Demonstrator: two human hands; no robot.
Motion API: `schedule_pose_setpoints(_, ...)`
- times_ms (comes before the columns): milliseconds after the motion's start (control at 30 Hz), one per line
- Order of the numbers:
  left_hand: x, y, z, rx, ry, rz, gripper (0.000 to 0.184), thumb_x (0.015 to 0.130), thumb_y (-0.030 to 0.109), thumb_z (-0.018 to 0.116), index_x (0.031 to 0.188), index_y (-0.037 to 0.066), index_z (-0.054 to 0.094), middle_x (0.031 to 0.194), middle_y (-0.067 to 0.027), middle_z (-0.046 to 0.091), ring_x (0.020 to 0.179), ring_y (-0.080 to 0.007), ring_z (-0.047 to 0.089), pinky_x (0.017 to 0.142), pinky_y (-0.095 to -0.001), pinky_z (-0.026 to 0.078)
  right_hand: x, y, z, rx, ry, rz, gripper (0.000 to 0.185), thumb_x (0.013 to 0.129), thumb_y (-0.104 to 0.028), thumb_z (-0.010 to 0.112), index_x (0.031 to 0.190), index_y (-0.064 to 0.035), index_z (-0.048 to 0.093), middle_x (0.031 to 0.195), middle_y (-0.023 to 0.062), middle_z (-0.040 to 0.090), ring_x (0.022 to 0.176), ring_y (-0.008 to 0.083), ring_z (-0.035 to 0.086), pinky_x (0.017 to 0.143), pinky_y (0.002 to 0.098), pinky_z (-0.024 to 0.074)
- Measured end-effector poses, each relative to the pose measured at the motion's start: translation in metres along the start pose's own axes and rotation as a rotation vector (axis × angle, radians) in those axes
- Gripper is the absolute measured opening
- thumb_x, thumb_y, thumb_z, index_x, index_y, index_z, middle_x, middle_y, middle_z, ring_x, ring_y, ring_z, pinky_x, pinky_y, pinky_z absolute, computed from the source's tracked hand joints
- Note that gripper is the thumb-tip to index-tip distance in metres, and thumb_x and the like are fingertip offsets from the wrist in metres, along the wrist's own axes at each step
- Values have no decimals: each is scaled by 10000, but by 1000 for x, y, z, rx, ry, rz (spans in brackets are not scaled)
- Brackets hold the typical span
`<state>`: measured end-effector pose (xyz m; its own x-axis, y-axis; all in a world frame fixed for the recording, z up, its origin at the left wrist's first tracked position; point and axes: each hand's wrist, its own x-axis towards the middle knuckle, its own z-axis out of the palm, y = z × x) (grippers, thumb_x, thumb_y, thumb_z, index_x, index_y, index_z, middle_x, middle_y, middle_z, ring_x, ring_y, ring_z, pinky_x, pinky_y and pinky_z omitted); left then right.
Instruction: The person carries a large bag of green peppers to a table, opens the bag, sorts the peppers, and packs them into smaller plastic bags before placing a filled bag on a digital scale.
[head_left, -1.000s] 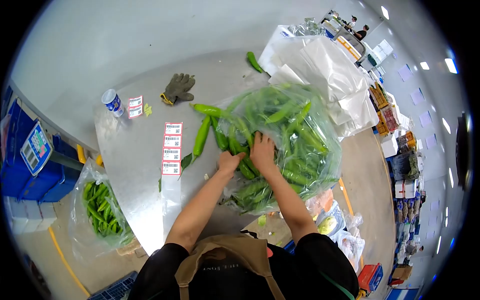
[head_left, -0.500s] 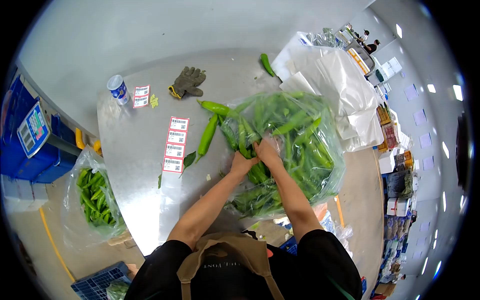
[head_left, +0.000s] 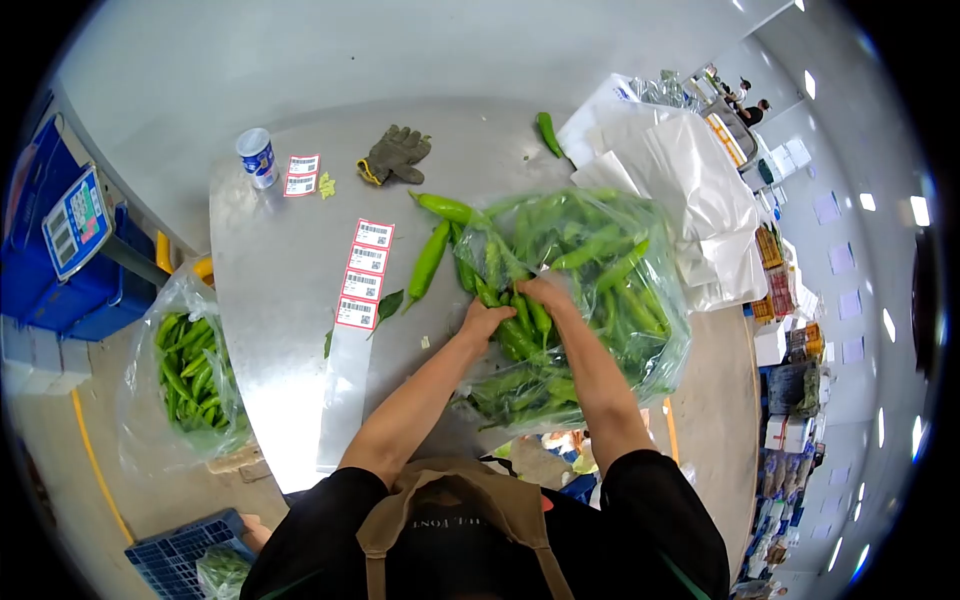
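Observation:
A large clear plastic bag [head_left: 640, 290] full of long green peppers lies on the metal table, its mouth facing left. At that mouth my left hand [head_left: 487, 322] has its fingers closed around a green pepper [head_left: 515, 340]. Just right of it, my right hand [head_left: 541, 291] is closed at the top of another green pepper [head_left: 538, 318], inside the bag's opening. Two loose peppers, one of them [head_left: 428, 262] nearly upright in view, lie left of the bag. A strip of printed labels [head_left: 363, 273] is stuck on the table beside a dark leaf.
On the table [head_left: 280, 260] are a blue-white cup [head_left: 257, 158], a grey glove [head_left: 397, 155], two more labels [head_left: 301, 175] and white plastic sheets [head_left: 700, 200]. A scale display [head_left: 77, 222] and a bag of peppers [head_left: 195, 370] are at left. Two people are far off.
The view has shifted, so the table items appear farther right. Both hands remain at the bag's mouth, where the right hand has drawn a pepper into clearer view between them.

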<state>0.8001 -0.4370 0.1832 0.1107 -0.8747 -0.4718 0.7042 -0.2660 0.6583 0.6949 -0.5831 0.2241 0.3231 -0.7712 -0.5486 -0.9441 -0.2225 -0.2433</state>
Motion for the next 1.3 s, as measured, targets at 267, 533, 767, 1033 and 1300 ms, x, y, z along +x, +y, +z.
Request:
schedule_pose_setpoints(267, -21, -3, -21, -104, -183, 54, 497, 708, -34, 643, 1182, 42, 509, 1095, -53, 579, 1060, -205, 523, 939, -330, 390, -65, -36, 3, 535, 138, -271, 901, 611, -28, 746, 1405, -68, 321, 1162, 141, 585, 998, 238, 574, 827, 310, 479)
schedule_pose_setpoints(533, -65, 26, -9, 7, -205, 410, 830, 697, 12, 733, 1382, 74, 268, 1272, -60, 447, 1154, -166, 459, 977, -311, 369, -89, -53, -6, 850, -112, -250, 864, 642, 35, 729, 1400, -65, 329, 1166, 126, 580, 1010, 218, 576, 849, 331, 482)
schedule_pose_setpoints(767, -88, 36, -21, 239, -164, 525, 734, 712, 12, 700, 1352, 59, 344, 1167, -52, 505, 1029, -137, 511, 857, -272, 440, -102, -49, -14, 1040, -263, -319, 805, 654, 39, 738, 1366, -56, 375, 1144, 100, 581, 981, 222, 586, 847, 332, 485)
schedule_pose_setpoints(1033, -109, 45, -82, -322, 14, 404, 402, 731, -4, 650, 1109, 25, 518, 1008, -94, 587, 910, -186, 581, 798, -326, 497, -130, -39, -21, 1311, -497, -348, 885, 687, -78, 688, 1439, -163, 229, 1176, 192, 543, 805, 364, 635, 683, 456, 553)
schedule_pose_setpoints(1300, -161, 77, -124, -686, -63, 519, 336, 731, 65, 658, 1032, 80, 508, 1108, -170, 565, 1066, -325, 544, 949, -470, 450, -191, -62, -18, 1209, -372, -611, 1128, 499, -144, 833, 1431, -110, 199, 1157, 215, 541, 862, 366, 632, 738, 459, 542)
